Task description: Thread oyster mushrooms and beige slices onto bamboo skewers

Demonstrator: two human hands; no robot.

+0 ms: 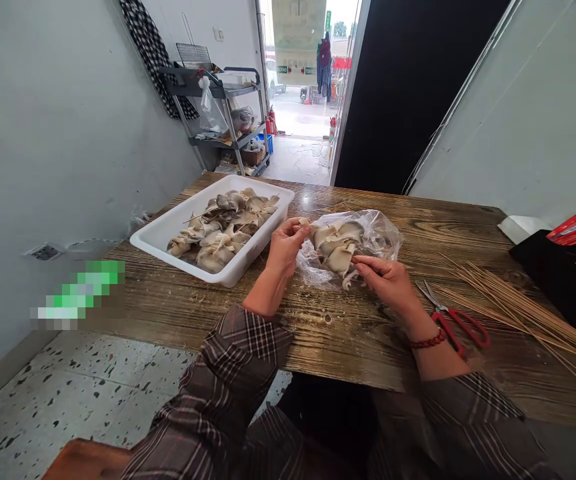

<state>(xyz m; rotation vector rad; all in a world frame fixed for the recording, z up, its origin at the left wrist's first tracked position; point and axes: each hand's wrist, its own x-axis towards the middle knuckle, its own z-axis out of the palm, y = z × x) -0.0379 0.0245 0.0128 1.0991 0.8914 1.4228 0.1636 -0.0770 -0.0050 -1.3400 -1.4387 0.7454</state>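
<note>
Several frilled grey-beige mushrooms (339, 243) cluster over a clear plastic bag (387, 233), left hand (284, 248) clamped on a pale mushroom piece (303, 222), right hand (389, 283) with fingertips pinched together, grip contents unclear.

Soft grey-beige mushrooms with broad, wavy caps (339, 243), together with a crumpled clear plastic bag (387, 235).
The caps overlap in a loose cluster over the bag, with one curled pale stem at the lower edge; the bag lies opened and wrinkled on the brown wooden table (313, 340), right of the white plastic tray (143, 242).
</note>
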